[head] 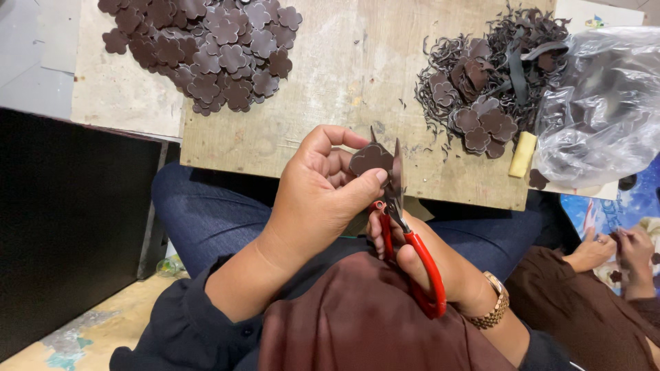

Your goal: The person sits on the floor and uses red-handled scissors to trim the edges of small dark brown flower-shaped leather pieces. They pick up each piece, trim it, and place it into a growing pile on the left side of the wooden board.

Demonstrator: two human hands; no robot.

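Observation:
My left hand [317, 192] pinches a small brown flower-shaped leather piece [369, 159] between thumb and fingers, above my lap. My right hand [440, 264], with a gold watch at the wrist, grips red-handled scissors [412, 254]. The scissor blades [396, 172] point upward and sit against the right edge of the piece. Both hands hover just in front of the wooden board's near edge.
A wooden board [344, 69] carries a heap of cut brown flower shapes [206, 48] at far left and a tangle of dark trimmings with more pieces [481, 89] at right. A clear plastic bag [605, 103] and a pale cylinder [522, 154] lie right. Another person's hands [619, 251] work at lower right.

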